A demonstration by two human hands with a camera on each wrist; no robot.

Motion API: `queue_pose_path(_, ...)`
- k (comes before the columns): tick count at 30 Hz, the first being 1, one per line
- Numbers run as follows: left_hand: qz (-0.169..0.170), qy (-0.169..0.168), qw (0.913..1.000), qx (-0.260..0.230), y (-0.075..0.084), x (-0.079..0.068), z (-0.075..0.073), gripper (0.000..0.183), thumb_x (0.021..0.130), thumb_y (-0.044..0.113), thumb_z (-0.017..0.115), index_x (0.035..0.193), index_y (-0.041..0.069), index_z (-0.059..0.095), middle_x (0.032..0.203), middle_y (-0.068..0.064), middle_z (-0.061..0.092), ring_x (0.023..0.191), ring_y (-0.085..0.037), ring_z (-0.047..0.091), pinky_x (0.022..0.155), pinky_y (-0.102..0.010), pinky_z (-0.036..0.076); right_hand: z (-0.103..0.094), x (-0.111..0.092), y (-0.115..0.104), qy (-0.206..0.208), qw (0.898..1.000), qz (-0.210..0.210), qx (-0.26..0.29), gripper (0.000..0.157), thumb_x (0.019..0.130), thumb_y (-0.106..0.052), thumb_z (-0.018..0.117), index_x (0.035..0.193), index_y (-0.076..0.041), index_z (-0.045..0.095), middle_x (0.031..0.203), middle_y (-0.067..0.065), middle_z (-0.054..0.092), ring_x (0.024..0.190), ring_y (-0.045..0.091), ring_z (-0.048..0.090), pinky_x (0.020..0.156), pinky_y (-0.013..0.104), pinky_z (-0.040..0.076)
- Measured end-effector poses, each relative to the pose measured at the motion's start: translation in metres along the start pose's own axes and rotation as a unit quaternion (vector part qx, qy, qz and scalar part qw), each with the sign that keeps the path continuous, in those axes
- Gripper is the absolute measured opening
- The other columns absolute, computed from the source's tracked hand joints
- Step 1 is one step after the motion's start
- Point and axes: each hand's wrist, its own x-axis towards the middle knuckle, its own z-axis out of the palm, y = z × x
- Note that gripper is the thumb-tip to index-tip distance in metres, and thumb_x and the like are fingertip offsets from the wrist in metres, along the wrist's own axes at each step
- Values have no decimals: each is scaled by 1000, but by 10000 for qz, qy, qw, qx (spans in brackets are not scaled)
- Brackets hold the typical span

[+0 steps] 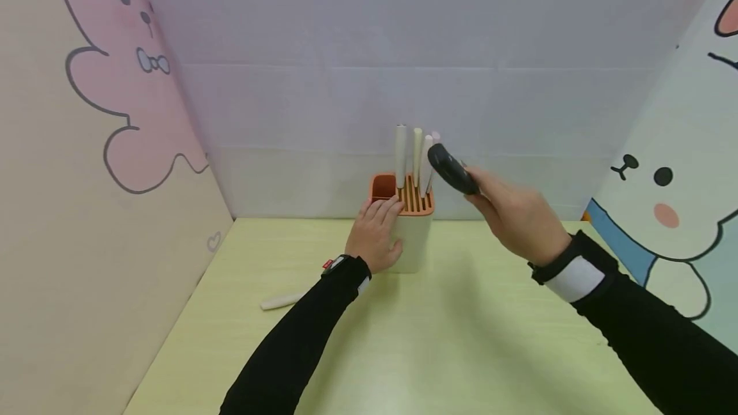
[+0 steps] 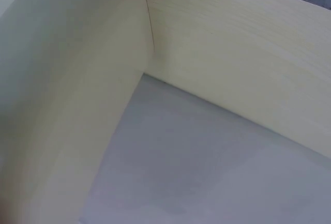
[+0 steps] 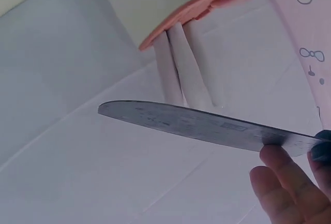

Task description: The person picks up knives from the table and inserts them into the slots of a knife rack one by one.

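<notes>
In the head view my left hand (image 1: 376,235) holds the pale knife block (image 1: 416,245), its fingers over the orange rim and its thumb against the front. Several pale handles (image 1: 400,155) stand up from the slots. My right hand (image 1: 516,213) pinches a knife by the blade near its dark handle (image 1: 452,170), in the air right of the block. In the right wrist view the blade (image 3: 191,123) stretches left from the fingers (image 3: 289,177). The block's orange top shows above it. The left wrist view does not plainly show my left hand.
A pale stick-like handle (image 1: 279,301) lies on the light yellow table (image 1: 415,351), partly hidden by my left sleeve. A whitish wall (image 1: 323,107) rises behind the block. Panels with cartoon drawings stand at the left (image 1: 138,146) and right (image 1: 669,210).
</notes>
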Motion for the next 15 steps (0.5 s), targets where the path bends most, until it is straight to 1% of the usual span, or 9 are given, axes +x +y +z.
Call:
queue_pose_path(3, 25, 42, 10000, 30, -1, -1, 2, 71, 82, 33, 62, 142, 11, 32, 147, -6, 37, 129, -22, 33, 116, -40, 13, -6, 13, 1, 217, 9997, 46, 134, 52, 82, 1, 68, 130, -2, 49, 114, 19, 63, 87, 31, 65, 65, 49, 57)
queue_pose_path(6, 34, 64, 10000, 19, 0, -1, 4, 70, 82, 33, 62, 142, 11, 33, 146, -6, 37, 128, -22, 34, 116, -40, 13, -10, 22, 3, 336, 9990, 130, 265, 50, 83, 1, 67, 130, -2, 49, 114, 19, 63, 91, 32, 64, 67, 50, 57)
queue_pose_path(7, 34, 68, 10000, 12, 0, -1, 4, 70, 82, 33, 61, 142, 11, 33, 146, -6, 37, 128, -22, 34, 116, -40, 13, -11, 25, 4, 357, 9986, 200, 323, 47, 84, 1, 66, 129, -2, 50, 111, 19, 64, 91, 32, 64, 66, 49, 57)
queue_pose_path(9, 31, 63, 10000, 17, 0, -1, 5, 69, 82, 34, 61, 142, 11, 33, 147, -5, 37, 128, -22, 34, 116, -40, 13, -13, 30, 4, 422, 9973, 348, 490, 42, 86, 0, 64, 126, -3, 51, 109, 18, 65, 90, 30, 65, 58, 43, 57)
queue_pose_path(10, 26, 50, 10000, 31, 0, -1, 6, 69, 83, 34, 60, 142, 11, 33, 147, -5, 37, 128, -22, 34, 116, -40, 13, -13, 33, 4, 465, 9963, 438, 573, 39, 88, 0, 63, 125, -3, 52, 107, 17, 66, 87, 28, 65, 54, 40, 55)
queue_pose_path(11, 27, 57, 10000, 30, 0, -1, 6, 69, 83, 34, 60, 142, 11, 33, 147, -5, 37, 128, -22, 34, 116, -40, 13, -13, 36, 4, 530, 9951, 520, 657, 36, 89, -1, 61, 125, -3, 52, 106, 17, 66, 85, 27, 66, 49, 36, 51)
queue_pose_path(12, 25, 69, 10000, 24, 0, -1, 6, 69, 83, 34, 60, 142, 11, 33, 147, -5, 37, 128, -23, 34, 116, -41, 13, -13, 39, 4, 590, 9936, 610, 744, 34, 91, -3, 60, 124, -4, 53, 105, 16, 66, 80, 25, 66, 45, 33, 45)
queue_pose_path(13, 25, 77, 10000, 16, 1, 0, 6, 69, 83, 34, 60, 142, 11, 33, 147, -5, 37, 128, -23, 35, 116, -41, 13, -13, 42, 5, 660, 9918, 689, 851, 32, 92, -4, 58, 124, -4, 53, 106, 16, 66, 81, 23, 66, 42, 31, 40)
queue_pose_path(15, 21, 81, 10000, 31, 1, 0, 6, 69, 83, 34, 60, 142, 11, 32, 147, -6, 36, 128, -23, 35, 116, -41, 14, -11, 48, 5, 820, 9874, 828, 1066, 30, 94, -6, 55, 125, -4, 54, 110, 15, 66, 70, 18, 64, 40, 27, 35)
